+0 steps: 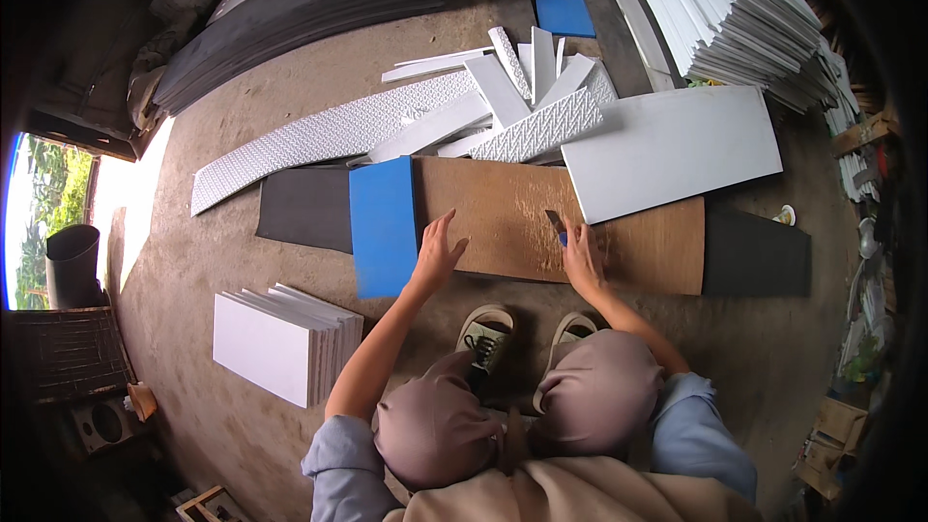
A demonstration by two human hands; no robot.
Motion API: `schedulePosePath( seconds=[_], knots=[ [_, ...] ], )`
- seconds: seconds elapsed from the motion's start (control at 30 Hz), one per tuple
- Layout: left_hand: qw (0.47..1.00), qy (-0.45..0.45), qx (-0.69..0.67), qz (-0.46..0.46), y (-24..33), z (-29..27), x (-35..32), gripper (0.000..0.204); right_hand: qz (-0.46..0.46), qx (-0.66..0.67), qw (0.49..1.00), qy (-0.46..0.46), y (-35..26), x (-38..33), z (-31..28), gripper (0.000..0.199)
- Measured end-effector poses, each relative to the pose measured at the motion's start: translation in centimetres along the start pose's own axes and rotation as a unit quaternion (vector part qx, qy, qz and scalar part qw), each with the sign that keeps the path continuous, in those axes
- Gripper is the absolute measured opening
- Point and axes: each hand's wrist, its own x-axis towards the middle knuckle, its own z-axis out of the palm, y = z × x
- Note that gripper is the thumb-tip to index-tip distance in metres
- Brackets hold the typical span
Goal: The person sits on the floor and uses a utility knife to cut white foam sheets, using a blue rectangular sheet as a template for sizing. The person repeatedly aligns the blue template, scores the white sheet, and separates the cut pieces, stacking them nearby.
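A brown wooden board (483, 208) with a scratched, worn patch lies on the floor before my feet. My left hand (440, 256) is over its near left part, fingers apart and holding nothing. In my right hand (583, 261) is a utility knife (555, 222), its dark blade pointing away from me above the scratched patch; a bit of blue shows by the fingers. A blue foam sheet (383, 232) covers the board's left end. One white sheet (672, 155) rests across the far right part of the board. Dark grey mat (757, 253) sticks out past the board's ends.
White textured strips and offcuts (503, 101) lie heaped beyond the board. A stack of white cut pieces (266, 348) stands at the left. Dark sheets (309, 24) are piled far left, tall white sheets (715, 10) far right. Clutter lines the right wall.
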Motion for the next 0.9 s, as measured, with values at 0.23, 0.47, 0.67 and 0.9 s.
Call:
schedulePosePath(
  seconds=[0.23,0.47,0.67,0.9],
  knots=[
    [0.961,-0.041,-0.270,-0.040,2.6,8.6,9.6,0.039,-0.011,0.029,0.999,-0.011,-0.6,0.3,-3.4,0.062],
    [0.987,-0.082,-0.028,-0.134,8.4,15.2,17.8,0.053,0.100,0.075,0.987,0.102,6.0,-2.1,-6.2,0.038],
    [0.910,-0.036,-0.406,-0.073,10.4,17.0,17.7,0.057,0.143,0.074,0.967,0.200,7.6,-1.3,-10.4,0.034],
    [0.917,0.005,-0.398,-0.010,15.7,12.1,16.5,0.071,0.188,0.289,0.880,0.327,8.0,-0.8,-13.1,0.031]
  ],
)
